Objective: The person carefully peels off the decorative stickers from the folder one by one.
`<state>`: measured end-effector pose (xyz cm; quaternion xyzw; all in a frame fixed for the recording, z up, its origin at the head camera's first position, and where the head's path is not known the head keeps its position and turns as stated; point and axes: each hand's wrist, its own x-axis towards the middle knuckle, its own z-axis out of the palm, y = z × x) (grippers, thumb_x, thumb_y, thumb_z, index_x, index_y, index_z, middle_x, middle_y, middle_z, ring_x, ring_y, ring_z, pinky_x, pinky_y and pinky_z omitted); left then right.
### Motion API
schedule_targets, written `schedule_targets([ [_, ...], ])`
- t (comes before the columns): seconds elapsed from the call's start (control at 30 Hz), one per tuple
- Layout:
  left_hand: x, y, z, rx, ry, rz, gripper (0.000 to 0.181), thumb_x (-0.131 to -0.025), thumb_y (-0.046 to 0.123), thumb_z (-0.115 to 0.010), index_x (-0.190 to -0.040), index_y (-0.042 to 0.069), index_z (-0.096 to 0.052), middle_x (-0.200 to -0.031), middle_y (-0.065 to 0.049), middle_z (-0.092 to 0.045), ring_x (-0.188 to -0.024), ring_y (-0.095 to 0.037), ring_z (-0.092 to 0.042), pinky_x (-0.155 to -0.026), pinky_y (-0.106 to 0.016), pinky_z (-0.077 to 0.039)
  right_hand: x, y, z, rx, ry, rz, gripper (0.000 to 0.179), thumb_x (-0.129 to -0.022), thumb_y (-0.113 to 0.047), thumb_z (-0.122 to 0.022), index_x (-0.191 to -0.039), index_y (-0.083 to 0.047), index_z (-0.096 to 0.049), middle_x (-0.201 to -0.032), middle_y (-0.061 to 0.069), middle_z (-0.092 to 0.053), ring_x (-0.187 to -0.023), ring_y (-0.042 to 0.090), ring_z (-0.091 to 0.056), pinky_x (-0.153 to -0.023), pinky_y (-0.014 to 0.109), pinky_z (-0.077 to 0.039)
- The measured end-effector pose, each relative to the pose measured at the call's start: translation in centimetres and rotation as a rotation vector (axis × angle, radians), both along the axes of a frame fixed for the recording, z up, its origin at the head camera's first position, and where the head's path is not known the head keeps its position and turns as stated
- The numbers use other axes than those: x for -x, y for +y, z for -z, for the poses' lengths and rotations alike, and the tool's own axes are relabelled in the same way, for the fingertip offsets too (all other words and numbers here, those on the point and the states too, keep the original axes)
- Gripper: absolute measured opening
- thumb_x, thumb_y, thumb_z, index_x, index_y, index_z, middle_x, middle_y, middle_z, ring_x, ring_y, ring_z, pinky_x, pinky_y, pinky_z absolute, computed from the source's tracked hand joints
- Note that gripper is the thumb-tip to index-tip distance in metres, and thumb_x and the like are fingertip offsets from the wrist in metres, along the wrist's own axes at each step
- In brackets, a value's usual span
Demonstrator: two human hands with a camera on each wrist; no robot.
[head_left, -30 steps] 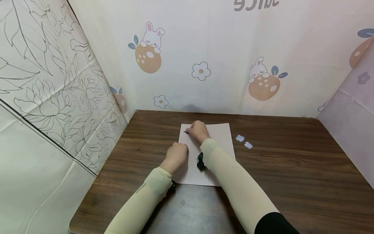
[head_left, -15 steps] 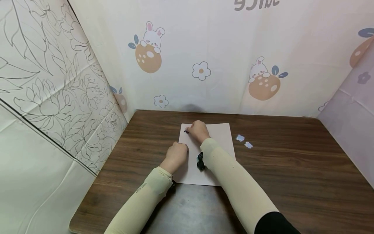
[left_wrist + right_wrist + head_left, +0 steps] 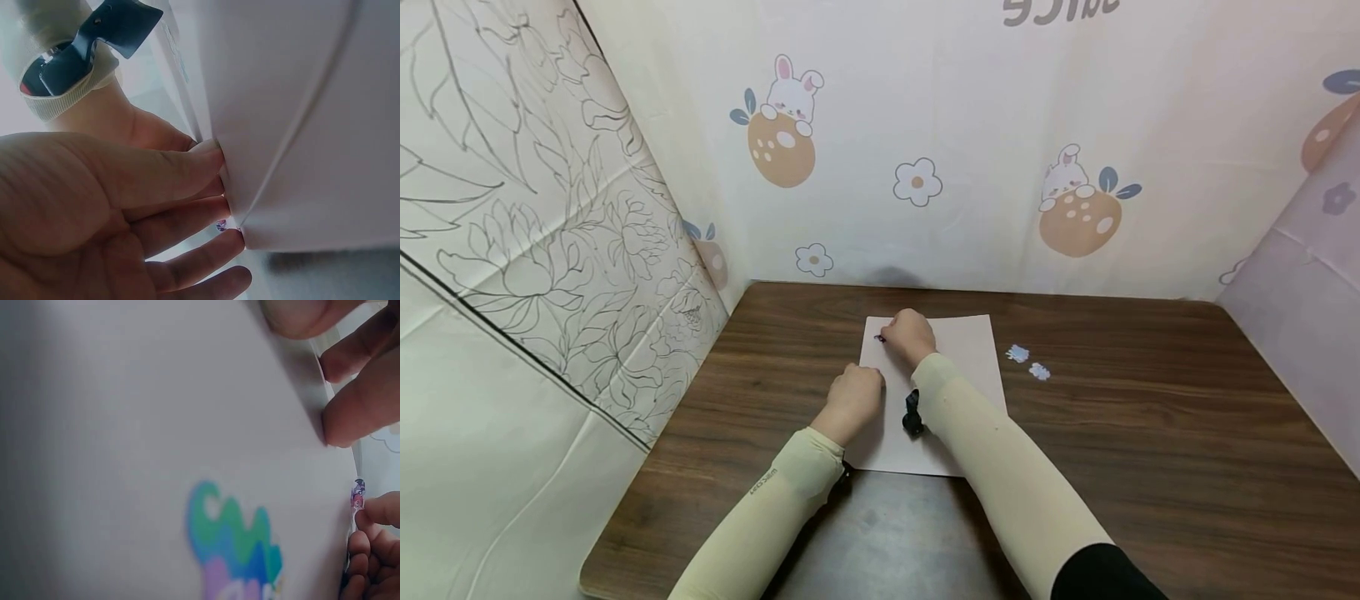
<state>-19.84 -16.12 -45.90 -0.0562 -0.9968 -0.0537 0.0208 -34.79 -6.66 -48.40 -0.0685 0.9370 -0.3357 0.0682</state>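
- A pale backdrop (image 3: 887, 100), printed with rabbits, fruit and flowers, is hanging behind the far edge of the table.
- The dark wood-grain table (image 3: 1150, 433) is spreading beneath everything else.
- Two pale yellow sleeves are covering the arms, the left (image 3: 775, 500) bearing small dark lettering, the right (image 3: 1007, 467) crossing over the paper.
- A white sheet of paper (image 3: 962, 342) is lying on the table in front of the person, both hands working over it.
- The left hand (image 3: 853, 398) is resting at the paper's left edge, its fingers fairly straight, slightly spread, their tips touching the sheet and holding nothing.
- The right hand (image 3: 912, 336) is reaching to the paper's upper left, its thumb and fingertip narrowed on a small purple piece, the other fingers curling in.
- Two pale blue pieces (image 3: 1027, 362) are lying on the table just right of the sheet, close together.
- A green, blue and violet printed figure (image 3: 234, 550) is showing blurred on the paper.
- The small purple piece (image 3: 357, 494) is sitting at the right fingertips, near the paper's upper-left corner.
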Motion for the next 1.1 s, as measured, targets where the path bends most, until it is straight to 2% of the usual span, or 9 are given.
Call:
schedule_targets([
  [0.33,0.07,-0.03,-0.05,0.006,-0.017,-0.008,0.020,-0.097,0.005,-0.060,-0.091,0.010,-0.078,-0.095,-0.012,-0.077,-0.089,-0.031,-0.066,-0.069,-0.046,-0.058,0.13,0.07,-0.18,0.001,-0.033,-0.011,0.047,-0.099,-0.025,-0.059,-0.055,-0.014,-0.044,-0.051,-0.003,-0.033,-0.048,0.014,-0.035,-0.047,0.029,-0.030],
  [0.67,0.04,-0.01,-0.07,0.003,-0.027,-0.011,0.020,-0.097,0.004,-0.060,-0.093,0.011,-0.079,-0.096,-0.013,-0.077,-0.090,-0.032,-0.066,-0.071,-0.046,-0.058,0.24,0.32,-0.05,-0.041,-0.022,-0.054,0.049,-0.101,-0.028,-0.057,-0.056,-0.015,-0.043,-0.052,-0.003,-0.031,-0.047,0.014,-0.032,-0.046,0.030,-0.029],
  [1.1,0.10,0.02,-0.03,0.005,-0.030,-0.013,0.021,-0.097,0.005,-0.060,-0.094,0.011,-0.079,-0.098,-0.012,-0.077,-0.091,-0.031,-0.066,-0.070,-0.046,-0.058,0.35,0.65,0.02,-0.067,-0.007,-0.065,0.049,-0.101,-0.028,-0.057,-0.056,-0.015,-0.042,-0.052,-0.003,-0.030,-0.048,0.015,-0.032,-0.047,0.031,-0.030],
])
